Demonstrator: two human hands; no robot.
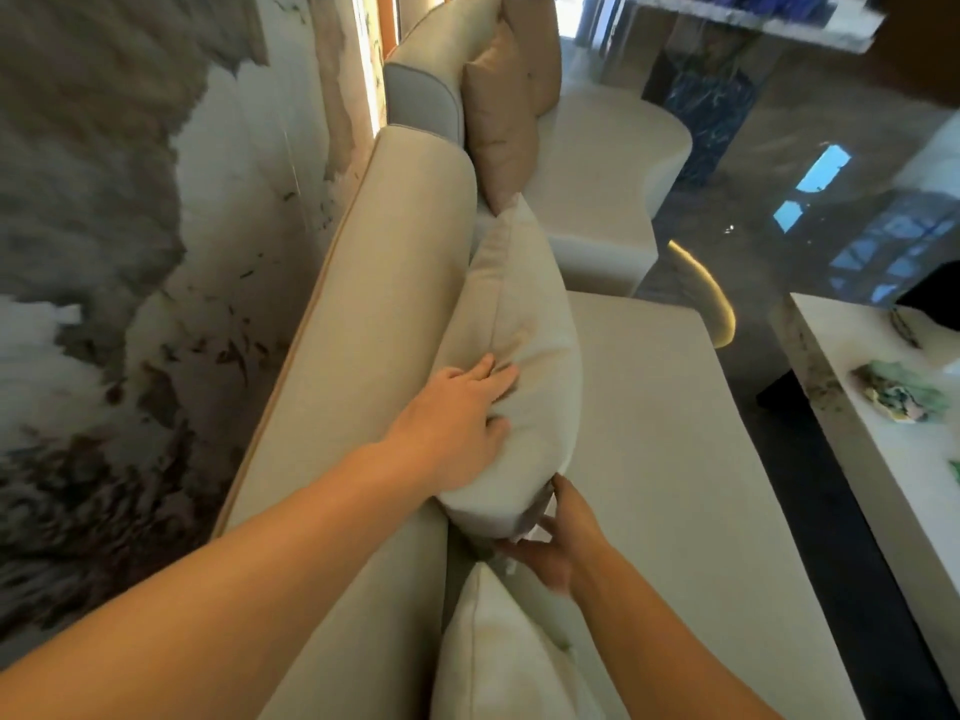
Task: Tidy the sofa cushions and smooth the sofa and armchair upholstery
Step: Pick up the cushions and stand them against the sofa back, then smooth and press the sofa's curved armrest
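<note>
Cream fabric everywhere, starting nearest with a plump cream square cushion (498, 662) propped at the bottom edge against the backrest. Just beyond it, right hand (558, 540) tucked under the near lower corner of the long cream fabric cushion (519, 356), fingers (519, 548) curled as if pinching that corner, though partly hidden and blurred. Left hand (457, 423) a little farther, laid flat on the cushion's upper flank, fingers (493, 374) spread and pressing, not gripping. Cushion standing on edge between the cream sofa backrest (374, 314) and the broad cream seat (675, 433), long axis running away from the hands. Probably a matter of seating it upright; left hand nearer its middle, right nearer its end. Farther along, a tan upright cushion (498, 132). Off to the right, a white bench (883, 444) over dark glossy floor (779, 226).
</note>
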